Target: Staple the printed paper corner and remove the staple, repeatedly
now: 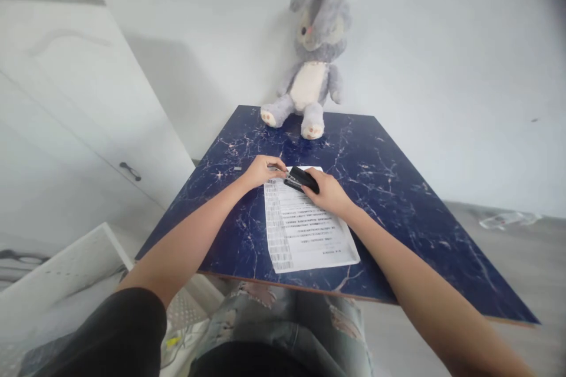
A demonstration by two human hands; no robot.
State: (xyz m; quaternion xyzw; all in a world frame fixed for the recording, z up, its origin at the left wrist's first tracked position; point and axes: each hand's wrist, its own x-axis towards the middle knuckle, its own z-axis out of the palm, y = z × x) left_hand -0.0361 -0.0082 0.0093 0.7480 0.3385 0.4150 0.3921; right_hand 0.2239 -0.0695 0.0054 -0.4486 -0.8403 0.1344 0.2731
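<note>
A black stapler [304, 179] is held over the upper part of a printed sheet of paper [316, 241] on the dark blue marbled table [239, 235]. My right hand [329, 191] grips the stapler's back end from the right. At its front end, my left hand [264, 170] has its fingers pinched together around something small and thin, too small to make out. The paper's top edge is partly behind the stapler and my hands. Left of my left hand, a small grey piece [237, 168] lies on the table.
A grey plush rabbit [309, 85] sits at the table's far edge against the wall. A white cabinet [84, 112] stands at the left, with a white perforated basket [75, 271] below. On the floor at the right lies a clear plastic item [508, 220].
</note>
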